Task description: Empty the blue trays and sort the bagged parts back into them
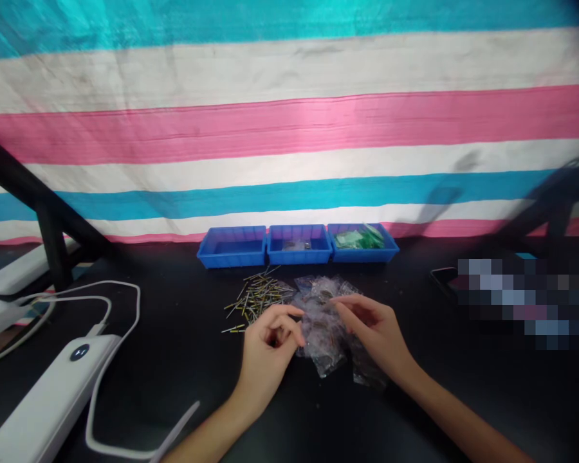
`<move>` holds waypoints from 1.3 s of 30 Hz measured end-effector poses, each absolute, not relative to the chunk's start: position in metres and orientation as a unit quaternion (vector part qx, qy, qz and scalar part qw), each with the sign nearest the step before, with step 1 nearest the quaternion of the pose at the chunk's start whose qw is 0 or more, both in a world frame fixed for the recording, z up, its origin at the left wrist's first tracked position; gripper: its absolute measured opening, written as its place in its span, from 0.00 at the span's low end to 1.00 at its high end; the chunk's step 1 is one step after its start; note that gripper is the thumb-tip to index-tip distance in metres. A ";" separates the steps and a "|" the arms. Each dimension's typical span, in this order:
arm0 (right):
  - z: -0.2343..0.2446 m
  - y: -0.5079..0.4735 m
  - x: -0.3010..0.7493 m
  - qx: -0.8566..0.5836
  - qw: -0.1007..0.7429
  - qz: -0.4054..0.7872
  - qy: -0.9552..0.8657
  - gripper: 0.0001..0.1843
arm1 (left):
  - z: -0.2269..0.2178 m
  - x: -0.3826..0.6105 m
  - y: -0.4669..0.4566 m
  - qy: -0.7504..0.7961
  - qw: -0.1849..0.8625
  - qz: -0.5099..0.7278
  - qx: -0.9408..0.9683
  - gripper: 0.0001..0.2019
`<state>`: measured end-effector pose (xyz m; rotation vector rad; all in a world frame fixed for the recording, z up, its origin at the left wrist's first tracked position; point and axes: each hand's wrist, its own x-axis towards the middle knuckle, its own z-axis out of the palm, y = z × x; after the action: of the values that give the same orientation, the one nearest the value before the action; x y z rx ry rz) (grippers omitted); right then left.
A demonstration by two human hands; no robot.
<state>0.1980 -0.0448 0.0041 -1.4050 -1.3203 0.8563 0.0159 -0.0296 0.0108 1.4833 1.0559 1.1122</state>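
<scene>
A loose heap of small clear plastic bags [325,334] lies on the black table, with small parts faintly visible inside some. My left hand [269,341] is at the heap's left side, fingers curled and thumb drawn in toward them. Whatever its fingertips may hold blends into the clear plastic behind. From the right, my right hand [374,325] reaches over the bags, with thumb and fingers pressed together at the tips. I cannot make out what is in that pinch. Just beyond my left hand, several thin metal pins with yellow parts [258,296], resembling blind rivets, are scattered in a pile.
Three blue bins stand in a row behind: the left one [236,257] shows nothing inside, the middle one [299,257] holds clear bags, the right one [367,255] green packets. A white power bank [53,399] with a cable [94,411] lies left. A blurred-out object [521,299] lies right.
</scene>
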 end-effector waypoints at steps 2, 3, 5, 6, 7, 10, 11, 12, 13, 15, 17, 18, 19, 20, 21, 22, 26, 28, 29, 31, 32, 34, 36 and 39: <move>0.005 -0.045 0.198 -0.582 0.493 0.351 -0.543 0.14 | 0.013 0.016 -0.030 0.432 0.482 0.451 0.615 0.09; 0.005 -0.045 0.198 -0.582 0.493 0.351 -0.543 0.14 | 0.014 0.016 -0.031 0.429 0.482 0.449 0.618 0.11; 0.006 -0.045 0.199 -0.582 0.491 0.351 -0.545 0.14 | 0.014 0.016 -0.032 0.421 0.487 0.448 0.621 0.15; 0.006 -0.045 0.199 -0.582 0.491 0.351 -0.545 0.14 | 0.014 0.016 -0.032 0.416 0.491 0.449 0.620 0.15; 0.005 -0.044 0.200 -0.582 0.489 0.352 -0.546 0.13 | 0.013 0.016 -0.032 0.414 0.496 0.451 0.616 0.15; 0.005 -0.045 0.201 -0.583 0.482 0.352 -0.550 0.13 | 0.012 0.015 -0.031 0.412 0.510 0.456 0.601 0.14; 0.005 -0.045 0.201 -0.583 0.481 0.350 -0.554 0.13 | 0.012 0.015 -0.031 0.413 0.515 0.459 0.595 0.13; 0.005 -0.045 0.201 -0.581 0.480 0.343 -0.560 0.13 | 0.011 0.015 -0.030 0.413 0.520 0.462 0.588 0.13; 0.005 -0.045 0.201 -0.580 0.480 0.333 -0.567 0.12 | 0.011 0.014 -0.030 0.413 0.524 0.465 0.582 0.12; 0.006 -0.045 0.203 -0.580 0.476 0.309 -0.584 0.12 | 0.011 0.014 -0.029 0.411 0.534 0.468 0.572 0.11; 0.008 -0.043 0.205 -0.581 0.469 0.296 -0.595 0.12 | 0.011 0.013 -0.029 0.409 0.538 0.466 0.571 0.11; 0.008 -0.042 0.206 -0.585 0.467 0.297 -0.593 0.13 | 0.011 0.013 -0.029 0.407 0.535 0.466 0.575 0.11; 0.009 -0.040 0.207 -0.587 0.469 0.303 -0.586 0.13 | 0.011 0.013 -0.029 0.404 0.530 0.467 0.581 0.11; 0.010 -0.038 0.209 -0.590 0.473 0.313 -0.575 0.14 | 0.012 0.013 -0.029 0.398 0.523 0.471 0.588 0.12; 0.010 -0.036 0.210 -0.592 0.477 0.326 -0.563 0.15 | 0.012 0.013 -0.029 0.393 0.516 0.474 0.595 0.12; 0.010 -0.033 0.212 -0.593 0.479 0.340 -0.551 0.16 | 0.012 0.013 -0.029 0.388 0.510 0.478 0.601 0.13; 0.009 -0.021 0.211 -0.591 0.461 0.396 -0.530 0.20 | 0.010 0.015 -0.031 0.374 0.510 0.488 0.602 0.16; 0.009 -0.012 0.206 -0.587 0.443 0.427 -0.527 0.22 | 0.008 0.016 -0.033 0.373 0.526 0.479 0.596 0.17; 0.009 -0.006 0.203 -0.581 0.434 0.444 -0.526 0.22 | 0.006 0.017 -0.033 0.369 0.531 0.478 0.594 0.18; 0.013 0.009 0.196 -0.562 0.430 0.477 -0.521 0.22 | 0.002 0.018 -0.035 0.358 0.533 0.483 0.595 0.18; 0.015 0.017 0.194 -0.550 0.439 0.490 -0.514 0.22 | 0.000 0.019 -0.035 0.353 0.532 0.485 0.597 0.19; 0.022 0.034 0.190 -0.532 0.470 0.509 -0.487 0.21 | -0.005 0.020 -0.036 0.341 0.516 0.492 0.613 0.18; 0.028 0.047 0.190 -0.524 0.487 0.521 -0.465 0.25 | -0.009 0.021 -0.035 0.338 0.500 0.504 0.618 0.14; 0.027 0.051 0.194 -0.539 0.473 0.483 -0.503 0.28 | -0.012 0.020 -0.032 0.347 0.477 0.521 0.618 0.10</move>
<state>0.1943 0.0508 0.0274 -1.3197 -1.2307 1.1817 0.0201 -0.0317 -0.0123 1.5090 0.8476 1.2720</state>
